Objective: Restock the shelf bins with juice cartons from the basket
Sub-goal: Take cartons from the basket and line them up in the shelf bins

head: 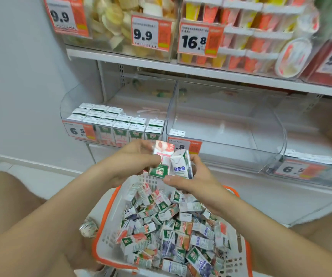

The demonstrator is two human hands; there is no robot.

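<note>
Above the white basket with an orange rim [109,214], full of several small juice cartons [173,232], both my hands meet. My left hand [133,162] grips a pink peach carton [162,159], held upside down. My right hand [193,180] holds a second carton [180,163] right beside it, touching the first. The left clear shelf bin [65,108] holds neat rows of upright cartons [113,124] with a gap toward its right side. The middle clear bin [271,140] has just one carton [177,132] at its front left corner.
Price tags hang on the bin fronts, 6.5 on the left [79,130] and right [293,169]. The shelf above [181,66] carries bins of snacks and cups with 9.9 and 16.8 tags. My bare knees flank the basket on a white floor.
</note>
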